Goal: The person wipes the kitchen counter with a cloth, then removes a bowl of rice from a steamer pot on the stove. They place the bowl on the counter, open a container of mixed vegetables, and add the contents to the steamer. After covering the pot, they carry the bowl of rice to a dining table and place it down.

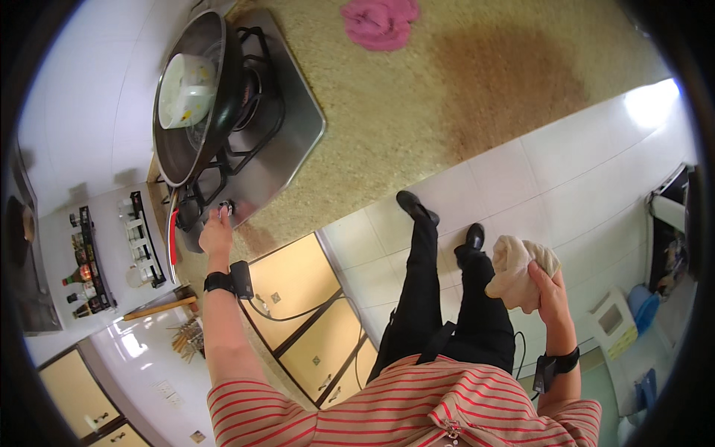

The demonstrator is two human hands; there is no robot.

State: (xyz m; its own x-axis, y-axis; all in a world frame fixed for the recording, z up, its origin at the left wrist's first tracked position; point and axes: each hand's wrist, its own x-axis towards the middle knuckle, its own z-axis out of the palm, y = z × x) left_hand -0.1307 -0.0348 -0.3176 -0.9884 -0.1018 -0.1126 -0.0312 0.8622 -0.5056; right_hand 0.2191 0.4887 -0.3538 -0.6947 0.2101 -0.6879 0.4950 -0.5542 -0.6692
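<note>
My left hand (pixel 217 232) has its fingers closed on a control knob (pixel 225 209) at the near corner of the steel gas stove (pixel 296 128). On the stove's black grate stands a dark wok (pixel 223 106) with a red-trimmed handle, holding a white bowl (pixel 187 91) with a coloured pattern and what looks like clear water or glass below it. Out over the floor at the right, my right hand (pixel 550 293) grips a bunched cream cloth (pixel 516 271). A crumpled pink cloth (pixel 381 22) lies on the speckled countertop (pixel 357 117), beyond the stove.
Spice racks (pixel 142 240) with jars and bottles hang on the left wall. A bundle of chopsticks (pixel 190 338) stands at lower left. Yellow cabinets (pixel 287 296) sit below the counter, with a cable across them. A white-and-green container (pixel 613 321) and blue basin (pixel 643 307) are at right.
</note>
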